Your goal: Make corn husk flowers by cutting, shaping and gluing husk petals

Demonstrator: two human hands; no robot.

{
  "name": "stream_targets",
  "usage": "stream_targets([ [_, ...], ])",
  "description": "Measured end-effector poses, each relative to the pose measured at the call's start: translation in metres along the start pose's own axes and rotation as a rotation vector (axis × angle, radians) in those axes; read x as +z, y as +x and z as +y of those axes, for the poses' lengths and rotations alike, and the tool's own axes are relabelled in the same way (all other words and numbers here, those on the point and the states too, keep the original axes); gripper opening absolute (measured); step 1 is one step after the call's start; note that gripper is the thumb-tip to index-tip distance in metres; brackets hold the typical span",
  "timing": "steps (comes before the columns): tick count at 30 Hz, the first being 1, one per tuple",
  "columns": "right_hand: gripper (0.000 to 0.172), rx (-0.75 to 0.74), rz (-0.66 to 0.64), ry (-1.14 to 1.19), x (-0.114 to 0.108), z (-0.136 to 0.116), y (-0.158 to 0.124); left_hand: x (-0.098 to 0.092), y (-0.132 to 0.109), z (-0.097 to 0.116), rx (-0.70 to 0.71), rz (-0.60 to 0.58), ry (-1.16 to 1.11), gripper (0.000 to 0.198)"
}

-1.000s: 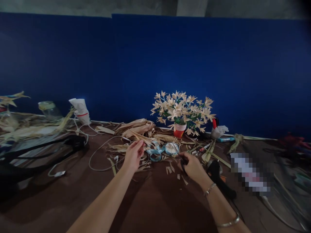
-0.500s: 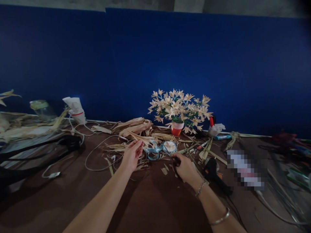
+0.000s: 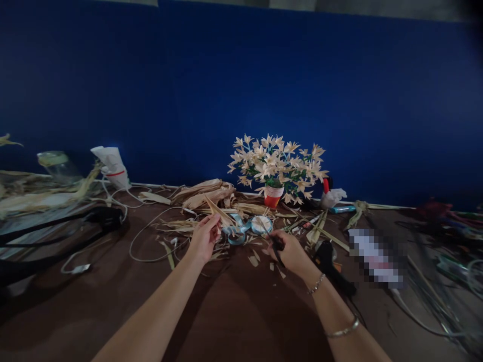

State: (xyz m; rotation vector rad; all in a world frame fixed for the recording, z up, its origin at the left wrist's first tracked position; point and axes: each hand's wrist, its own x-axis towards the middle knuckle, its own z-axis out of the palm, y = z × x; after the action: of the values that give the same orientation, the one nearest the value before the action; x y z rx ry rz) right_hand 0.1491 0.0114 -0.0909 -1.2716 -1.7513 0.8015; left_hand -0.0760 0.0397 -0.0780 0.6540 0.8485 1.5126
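My left hand (image 3: 205, 238) pinches a pale pointed piece of dried husk (image 3: 221, 215), its tip pointing up and to the left. Dark-handled scissors (image 3: 277, 247) are gripped in my right hand (image 3: 290, 251), their blades angled toward a roll of light blue ribbon (image 3: 261, 224). The ribbon's loose loops lie between the two hands. Small cut scraps (image 3: 254, 259) are scattered on the table near the scissors. Behind them stands a red and white cup (image 3: 273, 196) bearing many cream-coloured star-shaped flowers (image 3: 277, 163).
Dried husks (image 3: 206, 195) are heaped behind my left hand. A black glue gun (image 3: 334, 266) lies right of my right hand, near a blurred-out object (image 3: 377, 259). A white cable loops at the left, beside a black strap (image 3: 101, 217). A blue panel stands behind.
The husk piece in my left hand now points more upward. My right hand and the scissors have shifted slightly, and more scraps lie near them. The whole view has moved a little.
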Motion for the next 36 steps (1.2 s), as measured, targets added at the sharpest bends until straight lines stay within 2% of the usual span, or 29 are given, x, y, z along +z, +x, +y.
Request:
stream_targets([
  [6, 0.023, 0.015, -0.143, -0.107, 0.004, -0.007, -0.005, 0.001, 0.0, 0.0, 0.018, -0.018, 0.016, 0.024],
  [11, 0.023, -0.04, -0.04, -0.234, 0.008, -0.01, -0.005, -0.001, 0.001, 0.0, 0.015, 0.017, 0.041, 0.026],
  [15, 0.028, -0.098, -0.095, -0.205, 0.018, -0.014, -0.008, -0.001, 0.001, 0.0, -0.005, 0.056, 0.05, 0.028],
  [23, 0.028, -0.19, -0.149, -0.257, 0.027, -0.016, -0.006, 0.001, 0.0, 0.001, 0.013, 0.019, 0.058, 0.027],
  [29, 0.03, -0.112, -0.17, -0.287, 0.028, -0.013, -0.005, 0.001, 0.001, 0.002, 0.018, 0.039, 0.06, 0.028],
  [32, 0.029, -0.087, -0.132, -0.228, 0.029, -0.011, -0.004, 0.001, 0.001, 0.003, 0.003, 0.065, 0.047, 0.027],
  [36, 0.026, -0.032, -0.088, 0.049, 0.021, -0.014, -0.001, 0.0, 0.001, 0.002, 0.001, 0.068, 0.019, 0.027],
])
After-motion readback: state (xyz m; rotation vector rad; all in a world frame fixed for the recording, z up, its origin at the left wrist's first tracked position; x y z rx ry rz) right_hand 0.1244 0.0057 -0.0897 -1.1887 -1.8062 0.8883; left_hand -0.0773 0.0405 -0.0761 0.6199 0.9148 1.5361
